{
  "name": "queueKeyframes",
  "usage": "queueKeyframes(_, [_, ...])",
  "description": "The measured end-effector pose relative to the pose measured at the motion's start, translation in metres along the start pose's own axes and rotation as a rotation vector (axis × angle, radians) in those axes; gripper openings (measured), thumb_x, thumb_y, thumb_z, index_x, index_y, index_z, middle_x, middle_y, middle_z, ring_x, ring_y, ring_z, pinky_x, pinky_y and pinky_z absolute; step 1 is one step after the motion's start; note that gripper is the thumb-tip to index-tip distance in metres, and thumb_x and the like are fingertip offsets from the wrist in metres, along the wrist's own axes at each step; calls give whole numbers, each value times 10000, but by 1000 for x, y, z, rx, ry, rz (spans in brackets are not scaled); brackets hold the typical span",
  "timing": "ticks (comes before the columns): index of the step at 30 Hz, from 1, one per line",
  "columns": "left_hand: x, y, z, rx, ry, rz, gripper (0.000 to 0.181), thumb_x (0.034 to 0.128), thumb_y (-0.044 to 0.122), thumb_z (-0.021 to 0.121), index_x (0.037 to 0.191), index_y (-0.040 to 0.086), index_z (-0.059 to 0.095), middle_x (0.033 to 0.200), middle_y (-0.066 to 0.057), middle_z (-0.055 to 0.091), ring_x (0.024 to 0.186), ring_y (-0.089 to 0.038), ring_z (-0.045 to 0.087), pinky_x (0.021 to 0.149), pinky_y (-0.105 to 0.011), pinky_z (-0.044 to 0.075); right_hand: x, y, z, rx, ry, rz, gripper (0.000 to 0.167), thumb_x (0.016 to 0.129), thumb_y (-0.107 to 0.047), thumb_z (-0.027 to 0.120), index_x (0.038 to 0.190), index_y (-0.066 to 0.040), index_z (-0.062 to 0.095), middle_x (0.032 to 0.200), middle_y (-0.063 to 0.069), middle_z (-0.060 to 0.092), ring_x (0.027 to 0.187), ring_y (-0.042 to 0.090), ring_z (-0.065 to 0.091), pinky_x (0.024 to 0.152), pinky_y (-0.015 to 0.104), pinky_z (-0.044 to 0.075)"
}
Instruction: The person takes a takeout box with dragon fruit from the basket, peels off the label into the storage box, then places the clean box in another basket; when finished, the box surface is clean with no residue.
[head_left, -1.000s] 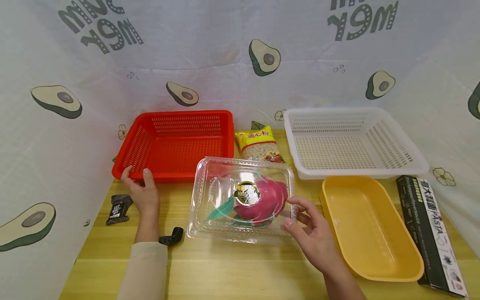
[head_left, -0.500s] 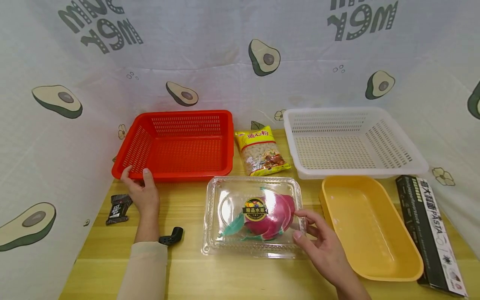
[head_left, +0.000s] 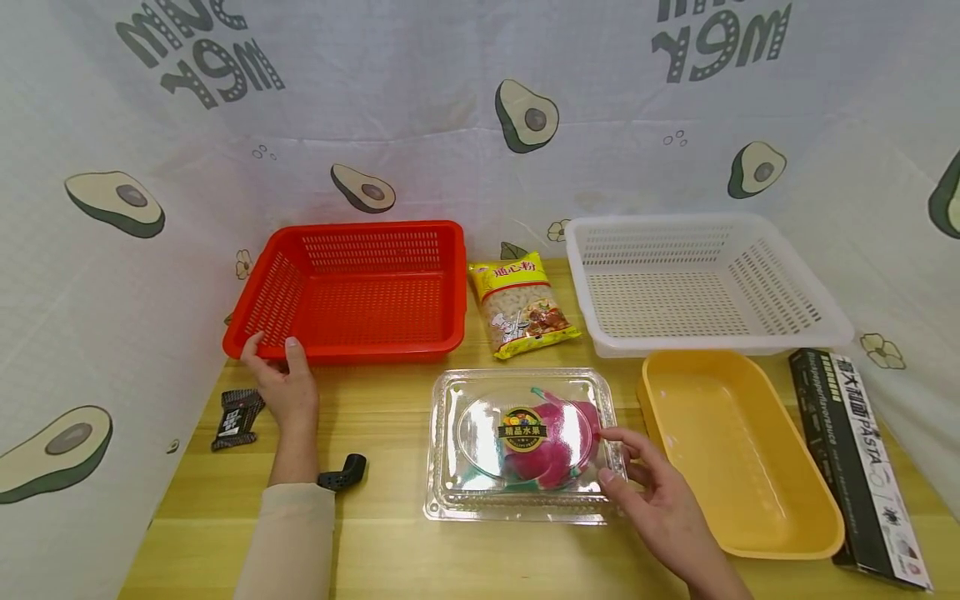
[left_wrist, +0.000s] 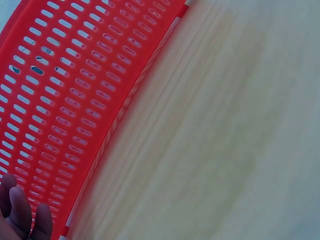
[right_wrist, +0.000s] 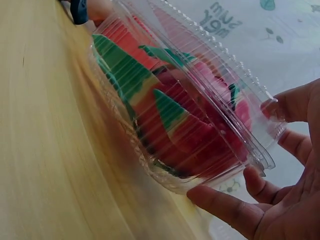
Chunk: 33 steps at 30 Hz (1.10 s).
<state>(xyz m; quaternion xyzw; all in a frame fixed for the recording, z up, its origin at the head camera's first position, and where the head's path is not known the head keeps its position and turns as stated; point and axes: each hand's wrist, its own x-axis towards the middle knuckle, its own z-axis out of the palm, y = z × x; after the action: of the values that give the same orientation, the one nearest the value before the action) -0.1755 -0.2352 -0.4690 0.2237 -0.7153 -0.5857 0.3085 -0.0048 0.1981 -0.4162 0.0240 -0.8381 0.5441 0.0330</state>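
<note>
And your right hand [head_left: 660,504] pinches the glossy clear box [head_left: 474,479], pink-and-green fruit [head_left: 557,458] inside, front-right of the red basket [head_left: 375,312]! Your left hand [head_left: 287,387] meets that basket's rim, grip hard to tell.

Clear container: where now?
In the head view, the clear container is below and just right of centre, the right hand gripping its right edge; the yellow bag lies beyond it, the yellow tub to its right.

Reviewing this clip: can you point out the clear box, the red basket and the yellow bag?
Clear box [head_left: 480,437]: head view, on the lid, left of its label.
Red basket [head_left: 382,349]: head view, on the near rim.
Yellow bag [head_left: 524,310]: head view, on the middle of its front.
</note>
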Motion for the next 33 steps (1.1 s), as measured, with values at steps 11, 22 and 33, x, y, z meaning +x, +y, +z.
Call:
queueKeyframes(11, [1, -1, 0, -6, 3, 12, 527, 1001, 407, 548, 1467, 249, 358, 1433, -105, 507, 1224, -154, 502, 1008, -257, 397, 0, 7, -2, 33, -51, 89, 434, 966, -65, 663, 1376, -152, 549, 1055, 101, 459, 777, 51, 651, 615, 230, 520])
queueKeyframes(22, [-1, 1, -1, -1, -11, -14, 511, 1015, 405, 551, 1472, 297, 350, 1440, -96, 494, 1240, -166, 489, 1031, -285, 395, 4, -1, -9, -26, -138, 233, 461, 995, -237, 662, 1428, -234, 503, 1349, 235, 546, 1044, 247, 720, 728, 254, 554])
queueKeyframes(33, [0, 10, -3, 7, -40, -50, 566, 1018, 404, 565, 1516, 292, 318, 1538, -83, 437, 1350, -211, 457, 1148, -385, 377, 9, -7, -22, -154, -127, 110, 459, 992, -230, 670, 1426, -223, 520, 1468, 165, 501, 1254, 451, 621, 882, 332, 596])
